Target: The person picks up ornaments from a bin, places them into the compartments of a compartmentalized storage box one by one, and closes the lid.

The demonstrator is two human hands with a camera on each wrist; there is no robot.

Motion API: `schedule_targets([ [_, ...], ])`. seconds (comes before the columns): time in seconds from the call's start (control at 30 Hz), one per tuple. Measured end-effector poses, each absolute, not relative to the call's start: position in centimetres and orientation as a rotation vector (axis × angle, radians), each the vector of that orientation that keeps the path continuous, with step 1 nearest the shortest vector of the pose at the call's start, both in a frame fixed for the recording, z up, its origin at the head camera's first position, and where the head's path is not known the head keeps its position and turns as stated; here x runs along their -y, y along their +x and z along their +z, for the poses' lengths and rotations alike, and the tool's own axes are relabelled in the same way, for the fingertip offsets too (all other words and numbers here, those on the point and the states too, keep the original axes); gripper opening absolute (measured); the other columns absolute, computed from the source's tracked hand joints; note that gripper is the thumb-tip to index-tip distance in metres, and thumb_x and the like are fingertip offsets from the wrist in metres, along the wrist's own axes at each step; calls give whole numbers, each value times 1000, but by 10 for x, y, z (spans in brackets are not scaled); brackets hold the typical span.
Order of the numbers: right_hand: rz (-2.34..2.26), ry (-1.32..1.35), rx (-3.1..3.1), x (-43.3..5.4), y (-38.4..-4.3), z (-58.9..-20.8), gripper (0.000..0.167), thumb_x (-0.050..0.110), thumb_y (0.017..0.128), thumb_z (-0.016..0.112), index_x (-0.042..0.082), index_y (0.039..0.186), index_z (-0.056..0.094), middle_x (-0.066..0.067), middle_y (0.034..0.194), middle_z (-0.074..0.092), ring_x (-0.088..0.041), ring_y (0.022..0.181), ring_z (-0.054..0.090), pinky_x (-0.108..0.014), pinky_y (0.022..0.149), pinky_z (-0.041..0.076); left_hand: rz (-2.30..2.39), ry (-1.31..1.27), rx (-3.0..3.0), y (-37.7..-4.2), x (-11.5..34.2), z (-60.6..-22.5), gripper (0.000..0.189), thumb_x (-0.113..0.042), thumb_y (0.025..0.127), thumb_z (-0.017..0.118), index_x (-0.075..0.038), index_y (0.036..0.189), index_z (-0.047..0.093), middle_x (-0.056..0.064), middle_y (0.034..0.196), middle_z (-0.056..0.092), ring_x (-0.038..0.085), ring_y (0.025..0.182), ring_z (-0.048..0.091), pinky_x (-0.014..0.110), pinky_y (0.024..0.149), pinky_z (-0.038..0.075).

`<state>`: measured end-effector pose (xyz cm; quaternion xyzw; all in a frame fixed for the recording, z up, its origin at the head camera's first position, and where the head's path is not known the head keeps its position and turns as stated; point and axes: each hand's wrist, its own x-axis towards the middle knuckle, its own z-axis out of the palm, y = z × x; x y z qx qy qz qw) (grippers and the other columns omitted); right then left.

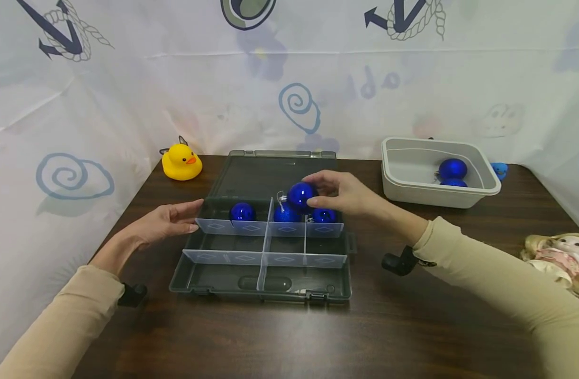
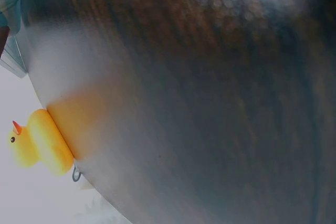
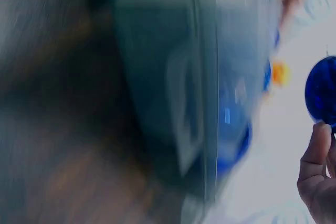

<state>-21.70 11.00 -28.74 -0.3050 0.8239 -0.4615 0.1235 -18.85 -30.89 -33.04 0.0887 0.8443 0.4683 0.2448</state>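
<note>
My right hand [image 1: 350, 195] pinches a shiny blue Christmas ball [image 1: 300, 196] between thumb and fingers, above the back row of a translucent grey divided box [image 1: 179, 279]. In the right wrist view that ball [image 3: 321, 94] shows at the right edge, over the thumb. Just below it, a glittery blue ball [image 1: 286, 214] sits in the back middle compartment. Another shiny ball [image 1: 325, 216] lies in the back right compartment, and one more [image 1: 242, 211] in the back left. My left hand [image 1: 165, 223], fingers fairly straight, is at the box's left side; contact is hard to tell.
A pale grey bin [image 1: 431, 196] at the back right holds two blue balls [image 1: 452, 169]. A yellow rubber duck [image 1: 181, 163] stands at the back left. A doll [image 1: 561, 258] lies at the right edge, and a small blue toy [image 1: 500, 169] is behind the bin.
</note>
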Motion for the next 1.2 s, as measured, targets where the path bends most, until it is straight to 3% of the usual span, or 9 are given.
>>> schedule_targets([
  [0.4,-1347,-802,-2212,-46,-194,-301,42,16,87,68,5,126,54,-11,129,57,-25,107,60,-30,86,53,1262,226,-2317,-189,310,-330,81,-22,89,63,-6,151,13,21,156,9,47,137,21,62,107,18],
  [0.6,-1400,-766,-2159,-29,-192,-307,42,13,86,69,4,124,54,-13,128,58,-23,97,64,-28,81,54,1269,224,-2318,-189,311,-333,82,-21,89,64,-5,151,13,20,157,9,46,138,21,59,107,21],
  [0.73,-1381,-791,-2127,-23,-191,-309,42,11,86,68,3,125,53,-14,132,56,-24,104,64,-28,82,54,1271,241,-2320,-189,311,-333,80,-21,90,63,-4,151,13,20,157,9,46,138,21,58,107,22],
  [0.93,-1272,-865,-2138,-22,-190,-308,43,11,88,65,3,128,51,-12,138,51,-25,123,53,-29,90,51,1279,250,-2312,-189,311,-331,80,-23,90,62,-5,151,13,20,157,9,47,138,19,61,107,18],
  [1.2,-1296,-845,-2131,-29,-192,-308,43,7,90,61,0,131,48,-15,138,51,-28,106,63,-32,78,55,1280,243,-2311,-189,311,-334,81,-24,90,63,-5,151,13,20,156,10,47,138,20,61,107,18],
])
